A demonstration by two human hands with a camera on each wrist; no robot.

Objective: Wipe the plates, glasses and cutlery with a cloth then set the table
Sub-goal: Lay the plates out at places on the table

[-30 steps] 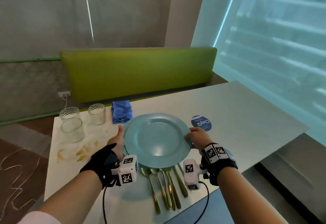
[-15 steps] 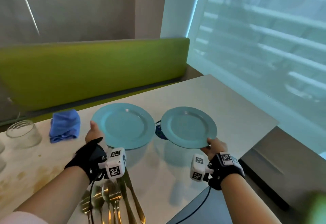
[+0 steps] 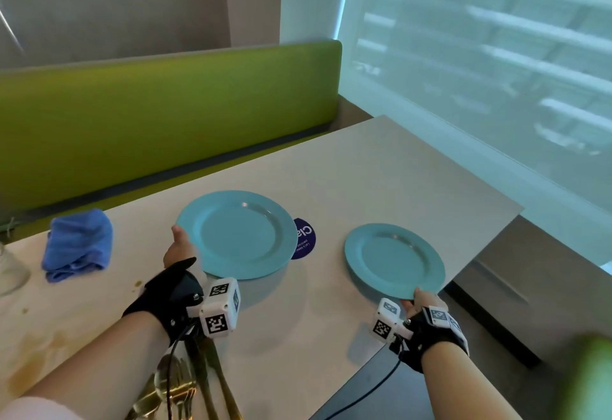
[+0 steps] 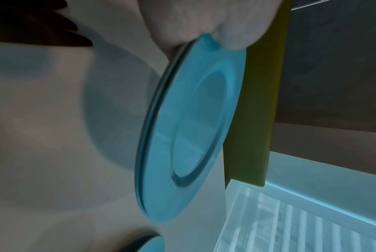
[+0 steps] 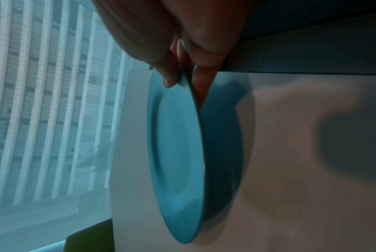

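My left hand (image 3: 180,245) grips the left rim of a teal plate (image 3: 236,234), thumb on top; the left wrist view shows the plate (image 4: 189,136) with a second rim right under it, held above the table. Pinching the near rim of another teal plate (image 3: 394,260), my right hand (image 3: 419,300) holds it low over the table's right front corner. In the right wrist view the thumb lies on top of that plate (image 5: 176,153) and the fingers are beneath it. A folded blue cloth (image 3: 77,244) lies at the left. Gold cutlery (image 3: 185,386) lies under my left wrist.
A round purple sticker (image 3: 304,237) sits on the white table (image 3: 381,171) between the plates. One glass (image 3: 10,270) shows at the far left edge. Brown stains (image 3: 29,363) mark the table's left part. A green bench back (image 3: 165,115) runs behind; the table's right edge (image 3: 480,250) drops off beside the right plate.
The plates were one stack held by both hands. My right hand has taken the top plate and carried it to the right, while the left keeps the rest.
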